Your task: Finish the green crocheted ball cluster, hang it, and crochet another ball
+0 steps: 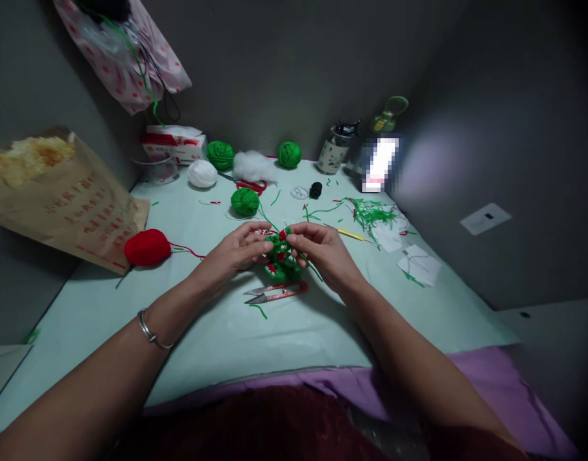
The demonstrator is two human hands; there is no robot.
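My left hand point(248, 246) and my right hand point(317, 246) meet over the middle of the table, both closed on a green and red crochet piece point(281, 266) with small white stitches along a red edge. My left thumb and fingers grip its left side. At its upper right, my right thumb and forefinger pinch a red and green bit. Green yarn trails from the piece towards a green yarn ball point(244, 202) and past my right fingers. Just below lie thread snips point(277, 292) with orange handles, and a green yarn scrap point(258, 312).
A red yarn ball point(147, 248) and a paper food bag point(89, 205) stand at left. Behind are a white yarn ball point(202, 173), stuffing point(254, 166), red-handled scissors point(251, 186) and a jar point(333, 152). At right lie a yellow-handled hook point(351, 234) and green scraps point(375, 216).
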